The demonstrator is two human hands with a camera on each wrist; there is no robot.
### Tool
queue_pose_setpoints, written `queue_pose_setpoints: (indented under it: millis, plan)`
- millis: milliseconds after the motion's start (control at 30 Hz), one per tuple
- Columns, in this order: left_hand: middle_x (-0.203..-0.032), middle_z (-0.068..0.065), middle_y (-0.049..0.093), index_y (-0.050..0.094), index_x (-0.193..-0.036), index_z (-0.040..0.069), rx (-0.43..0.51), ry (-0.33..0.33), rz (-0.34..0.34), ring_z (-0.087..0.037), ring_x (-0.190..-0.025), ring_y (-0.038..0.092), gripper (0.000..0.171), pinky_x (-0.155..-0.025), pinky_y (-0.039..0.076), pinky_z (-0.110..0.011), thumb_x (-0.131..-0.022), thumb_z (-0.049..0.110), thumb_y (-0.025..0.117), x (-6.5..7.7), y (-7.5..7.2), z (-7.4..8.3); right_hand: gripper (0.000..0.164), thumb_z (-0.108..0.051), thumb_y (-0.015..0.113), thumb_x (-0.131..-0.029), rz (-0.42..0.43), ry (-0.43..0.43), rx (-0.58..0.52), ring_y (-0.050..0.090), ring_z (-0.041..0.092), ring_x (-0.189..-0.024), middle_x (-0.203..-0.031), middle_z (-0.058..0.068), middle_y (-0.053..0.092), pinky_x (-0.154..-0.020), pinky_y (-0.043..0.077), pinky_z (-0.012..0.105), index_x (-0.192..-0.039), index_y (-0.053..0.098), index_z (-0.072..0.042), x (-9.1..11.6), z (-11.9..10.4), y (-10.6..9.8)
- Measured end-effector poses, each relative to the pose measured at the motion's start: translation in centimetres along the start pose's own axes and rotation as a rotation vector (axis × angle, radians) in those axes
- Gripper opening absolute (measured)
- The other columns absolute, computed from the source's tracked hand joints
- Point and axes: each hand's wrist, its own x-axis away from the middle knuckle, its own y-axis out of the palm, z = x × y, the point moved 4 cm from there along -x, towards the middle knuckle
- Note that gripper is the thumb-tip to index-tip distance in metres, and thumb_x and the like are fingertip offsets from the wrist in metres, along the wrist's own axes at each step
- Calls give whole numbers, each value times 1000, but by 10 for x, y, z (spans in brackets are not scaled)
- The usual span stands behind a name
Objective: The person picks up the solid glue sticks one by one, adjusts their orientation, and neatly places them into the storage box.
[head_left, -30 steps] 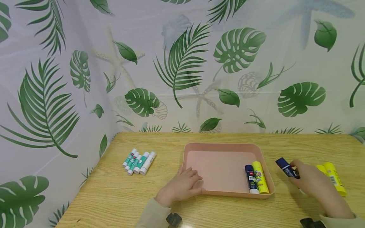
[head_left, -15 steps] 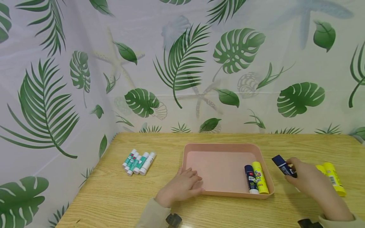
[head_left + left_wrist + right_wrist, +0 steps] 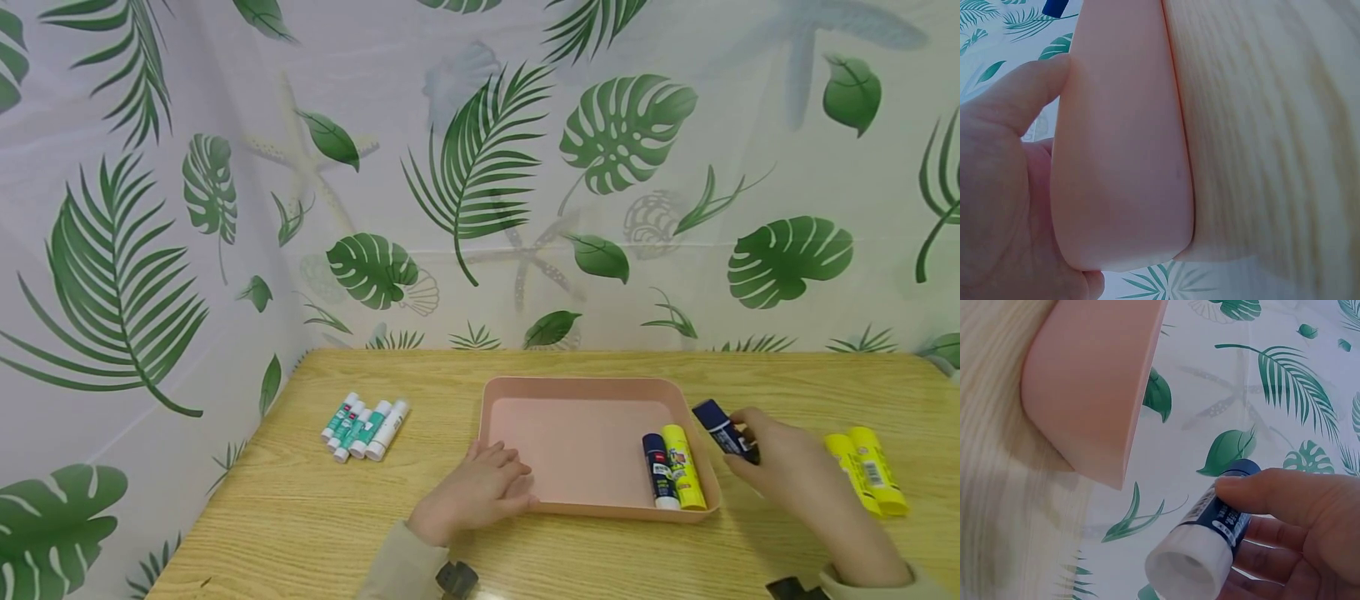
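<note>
Right hand, closed in a pinch, holds a navy-and-white cylindrical plastic glue stick, its long axis slanting forward-left from the grip, navy end near the pink rectangular plastic tray leftward.

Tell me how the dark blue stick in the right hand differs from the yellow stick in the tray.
Color: the dark blue stick has a white end; the yellow stick is yellow at both ends.
Place: the dark blue stick is held up in the right hand; the yellow stick lies in the tray.
Shared: both are tube-shaped with printed labels.
</note>
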Motion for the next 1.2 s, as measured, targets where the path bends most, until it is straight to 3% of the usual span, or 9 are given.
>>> queue_pose_setpoints:
  millis: [867,1200]
  plan:
    - [-130,-8,45,56,-118,14,-4,7,5,-25,-126,29,45,-101,14,-52,-90,46,41,0,0,0,51,-17,69,-76,26,-42,-69,56,36,-83,-96,26,57,-65,46,49,-114,47,8,-3,-41,8]
    - [-130,-9,45,57,-117,14,-2,10,9,-27,-126,30,44,-101,14,-52,-90,45,42,0,1,0,49,-13,71,-74,54,-79,-85,57,31,-81,-94,22,59,-63,49,44,-113,48,5,-7,-57,15]
